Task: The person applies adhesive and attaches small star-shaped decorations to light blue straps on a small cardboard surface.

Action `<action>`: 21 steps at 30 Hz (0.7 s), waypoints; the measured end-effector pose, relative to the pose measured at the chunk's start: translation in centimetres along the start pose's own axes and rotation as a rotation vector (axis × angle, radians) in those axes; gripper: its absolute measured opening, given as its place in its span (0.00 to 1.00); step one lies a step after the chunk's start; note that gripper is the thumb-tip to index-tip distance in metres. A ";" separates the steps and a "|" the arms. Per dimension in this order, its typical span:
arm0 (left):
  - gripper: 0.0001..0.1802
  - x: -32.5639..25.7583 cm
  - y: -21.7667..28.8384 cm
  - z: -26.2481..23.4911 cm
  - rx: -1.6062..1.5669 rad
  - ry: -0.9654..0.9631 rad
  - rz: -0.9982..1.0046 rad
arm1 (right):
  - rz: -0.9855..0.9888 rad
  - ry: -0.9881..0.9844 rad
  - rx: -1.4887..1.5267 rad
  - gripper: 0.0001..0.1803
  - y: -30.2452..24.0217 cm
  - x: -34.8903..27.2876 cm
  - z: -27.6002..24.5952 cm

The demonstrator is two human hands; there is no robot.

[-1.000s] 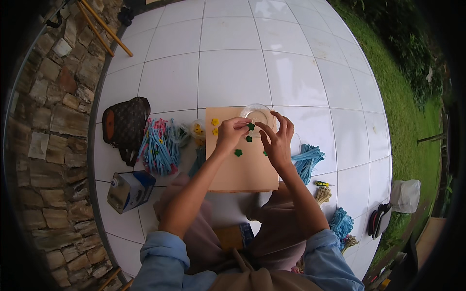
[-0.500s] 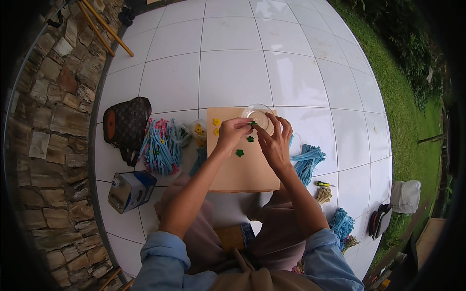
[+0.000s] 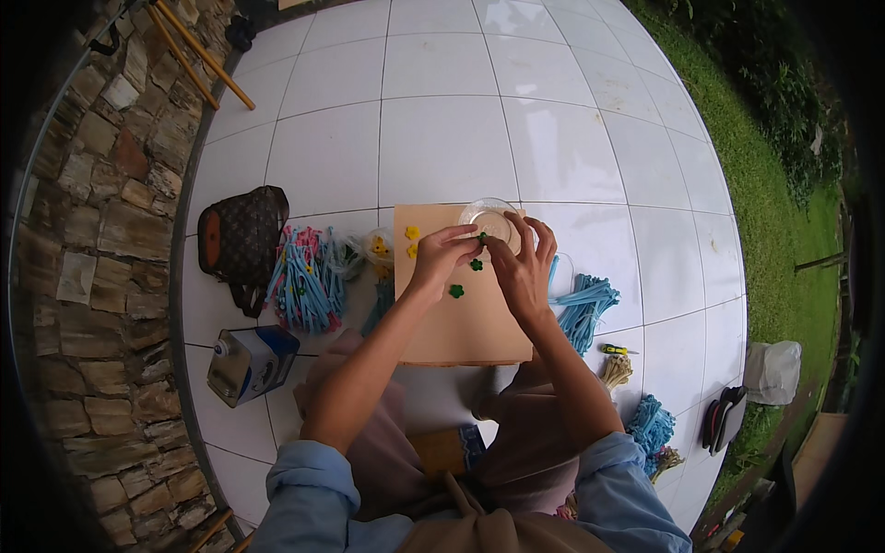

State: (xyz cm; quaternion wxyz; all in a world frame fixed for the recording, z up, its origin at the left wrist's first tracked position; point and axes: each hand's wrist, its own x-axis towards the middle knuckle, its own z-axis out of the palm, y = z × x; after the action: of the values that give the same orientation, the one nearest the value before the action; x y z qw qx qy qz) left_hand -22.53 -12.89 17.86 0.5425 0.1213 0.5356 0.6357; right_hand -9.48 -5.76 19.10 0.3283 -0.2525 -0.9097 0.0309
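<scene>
Over a tan board (image 3: 466,336), my left hand (image 3: 439,260) and my right hand (image 3: 522,276) meet fingertip to fingertip. Both pinch a small green flower-shaped piece (image 3: 482,237), partly hidden by the fingers. Just below it on the board lie a green flower (image 3: 477,264) and, nearer to me, a second green flower (image 3: 456,291). Left of my left hand are a yellow flower (image 3: 412,232) and another yellow flower (image 3: 412,250). A clear round dish (image 3: 487,208) sits at the board's far edge, behind my fingers and partly covered by them.
Left of the board lie pink-and-blue stems (image 3: 309,281), a brown bag (image 3: 241,241) and a metal can (image 3: 252,362). On the right are light-blue bundles (image 3: 585,304), a yellow-handled tool (image 3: 616,349), more blue strands (image 3: 650,424) and a dark pouch (image 3: 724,419).
My hands stay in nearly the same place with the green flower between them. Only the fingertips have shifted slightly around it, and the flowers on the board have not moved.
</scene>
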 end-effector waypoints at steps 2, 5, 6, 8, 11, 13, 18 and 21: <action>0.17 0.3 -0.2 -0.3 -0.002 0.019 0.000 | 0.009 0.003 0.039 0.13 0.1 0.0 0.1; 0.13 1.1 -0.6 -1.6 0.194 0.068 0.108 | 0.240 -0.026 0.298 0.18 0.3 -0.1 0.3; 0.12 1.4 -0.9 -2.1 0.293 0.088 0.161 | 0.228 -0.071 0.368 0.21 1.0 -0.4 0.9; 0.11 1.5 -1.5 -2.4 0.757 0.140 0.264 | 0.124 -0.246 0.317 0.20 2.0 -1.4 1.3; 0.09 2.0 -3.2 -3.7 0.974 0.194 0.330 | -0.077 -0.365 0.280 0.21 2.0 -1.8 1.8; 0.08 2.5 -4.1 -4.3 0.975 0.215 0.357 | -0.155 -0.401 0.251 0.21 1.9 -2.1 2.6; 0.05 3.0 -4.6 -3.7 1.065 0.263 0.408 | -0.331 -0.385 0.130 0.19 2.5 -2.7 3.8; 0.06 3.0 -4.6 -3.6 1.185 0.310 0.518 | -0.380 -0.408 0.075 0.17 2.9 -3.0 4.6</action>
State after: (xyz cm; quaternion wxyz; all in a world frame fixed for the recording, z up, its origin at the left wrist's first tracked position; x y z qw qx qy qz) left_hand -23.79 -13.19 11.45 0.1304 0.4309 0.8199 0.3537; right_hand -9.06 -4.22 13.11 0.1474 -0.0535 -0.9862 0.0528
